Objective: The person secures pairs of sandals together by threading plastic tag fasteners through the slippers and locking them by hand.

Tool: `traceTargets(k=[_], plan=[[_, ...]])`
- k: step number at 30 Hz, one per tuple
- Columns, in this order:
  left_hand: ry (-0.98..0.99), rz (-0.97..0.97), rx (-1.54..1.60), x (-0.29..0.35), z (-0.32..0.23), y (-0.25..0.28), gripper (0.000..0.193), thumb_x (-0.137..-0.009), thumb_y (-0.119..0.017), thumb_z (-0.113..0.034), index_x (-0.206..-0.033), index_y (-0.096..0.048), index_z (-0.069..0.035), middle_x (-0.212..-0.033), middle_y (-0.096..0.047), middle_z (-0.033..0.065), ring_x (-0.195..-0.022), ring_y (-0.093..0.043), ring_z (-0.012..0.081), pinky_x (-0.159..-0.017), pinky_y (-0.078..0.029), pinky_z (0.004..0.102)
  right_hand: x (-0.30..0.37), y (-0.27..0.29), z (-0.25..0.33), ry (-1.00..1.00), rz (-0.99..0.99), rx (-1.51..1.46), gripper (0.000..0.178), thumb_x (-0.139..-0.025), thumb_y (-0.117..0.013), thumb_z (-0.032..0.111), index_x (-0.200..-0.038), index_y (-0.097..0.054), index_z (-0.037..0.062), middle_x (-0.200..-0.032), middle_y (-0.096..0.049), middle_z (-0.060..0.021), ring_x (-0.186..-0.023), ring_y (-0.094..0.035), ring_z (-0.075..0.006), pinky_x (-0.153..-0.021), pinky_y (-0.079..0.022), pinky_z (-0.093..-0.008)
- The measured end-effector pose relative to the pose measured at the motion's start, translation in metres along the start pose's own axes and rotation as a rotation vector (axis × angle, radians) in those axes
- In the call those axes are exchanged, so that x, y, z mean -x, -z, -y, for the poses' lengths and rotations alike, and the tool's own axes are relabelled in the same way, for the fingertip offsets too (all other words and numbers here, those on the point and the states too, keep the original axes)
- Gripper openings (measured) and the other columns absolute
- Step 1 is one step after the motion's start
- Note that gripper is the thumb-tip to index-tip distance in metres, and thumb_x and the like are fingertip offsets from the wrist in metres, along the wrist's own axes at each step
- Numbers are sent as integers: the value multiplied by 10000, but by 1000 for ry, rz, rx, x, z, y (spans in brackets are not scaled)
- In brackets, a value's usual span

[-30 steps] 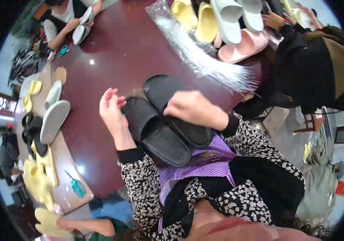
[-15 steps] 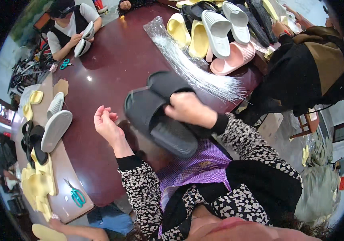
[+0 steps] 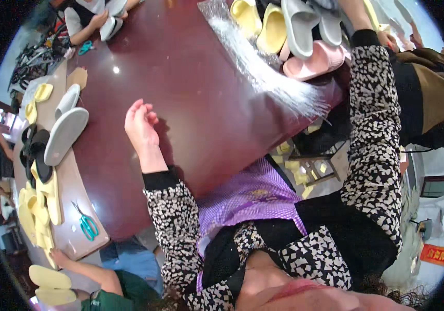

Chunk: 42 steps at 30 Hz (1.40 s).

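Note:
My left hand [image 3: 141, 129] hovers over the dark red table [image 3: 196, 124], its fingers loosely bent, holding nothing. My right arm stretches to the far right. There my right hand [image 3: 355, 14] is cut off by the upper edge of the picture, so its fingers are hidden. It is beside a heap of slippers: a grey slipper [image 3: 299, 28], a pink slipper [image 3: 312, 63] and a yellow slipper [image 3: 272, 31] lie there. Along the heap runs a bundle of thin clear strands [image 3: 268, 78] in a plastic sleeve.
On a side board at the left lie grey slippers [image 3: 66, 137], yellow slippers and green-handled scissors [image 3: 88, 228]. One person at the far left holds light slippers [image 3: 111, 26]. A green-sleeved person sits lower left; another in a dark jacket [image 3: 434, 98] is at right.
My right hand has gone from the middle of the table to the far right heap. The black slippers it held are out of sight. My left hand stays raised over the table.

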<state>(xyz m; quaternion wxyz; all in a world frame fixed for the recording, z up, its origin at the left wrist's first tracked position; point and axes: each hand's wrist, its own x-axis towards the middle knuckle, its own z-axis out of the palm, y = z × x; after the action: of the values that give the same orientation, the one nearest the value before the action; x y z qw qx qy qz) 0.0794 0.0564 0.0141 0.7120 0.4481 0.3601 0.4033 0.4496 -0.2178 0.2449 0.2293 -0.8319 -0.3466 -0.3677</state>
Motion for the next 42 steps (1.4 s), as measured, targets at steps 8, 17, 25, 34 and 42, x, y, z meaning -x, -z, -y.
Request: traceTargets(k=[8,17,25,34,42], plan=[[0,113,17,-7,3,3,201,-869,-511,-42,-1059,-549,10,-823,-611,90,-616,-545,128,-530,-430,243,158,-50,7,9,527,-452,226,-822,-618,190,-919,-653,-11,-741,-643,-155,-694,-629,-210,-642,-493,-324],[33,173,-9,-2,8,-3,164,-870,-548,-53,-1024,-580,-5,-802,-624,82,-592,-550,117,-519,-433,231,264,-40,43,-114,559,-566,174,-795,-642,94,-907,-619,-37,-755,-631,-114,-689,-596,-161,-639,-473,-288],[23,233,-51,3,7,-7,161,-875,-561,-65,-1023,-584,-7,-794,-631,68,-585,-559,101,-516,-438,216,277,-67,70,17,328,-341,167,-746,-626,46,-904,-594,1,-834,-618,-149,-783,-591,-305,-705,-463,-378],[1,249,-78,4,6,-11,144,-868,-562,-75,-989,-587,-1,-761,-626,64,-541,-548,82,-468,-424,189,275,-64,71,33,279,-259,151,-765,-583,37,-915,-590,23,-852,-611,-156,-845,-577,-323,-743,-444,-396],[-17,268,-114,6,6,-9,152,-864,-563,-85,-989,-589,-3,-765,-625,58,-547,-548,84,-475,-422,192,278,-40,56,-67,318,-268,111,-828,-536,33,-931,-573,11,-774,-600,-119,-664,-582,-265,-593,-448,-332]])
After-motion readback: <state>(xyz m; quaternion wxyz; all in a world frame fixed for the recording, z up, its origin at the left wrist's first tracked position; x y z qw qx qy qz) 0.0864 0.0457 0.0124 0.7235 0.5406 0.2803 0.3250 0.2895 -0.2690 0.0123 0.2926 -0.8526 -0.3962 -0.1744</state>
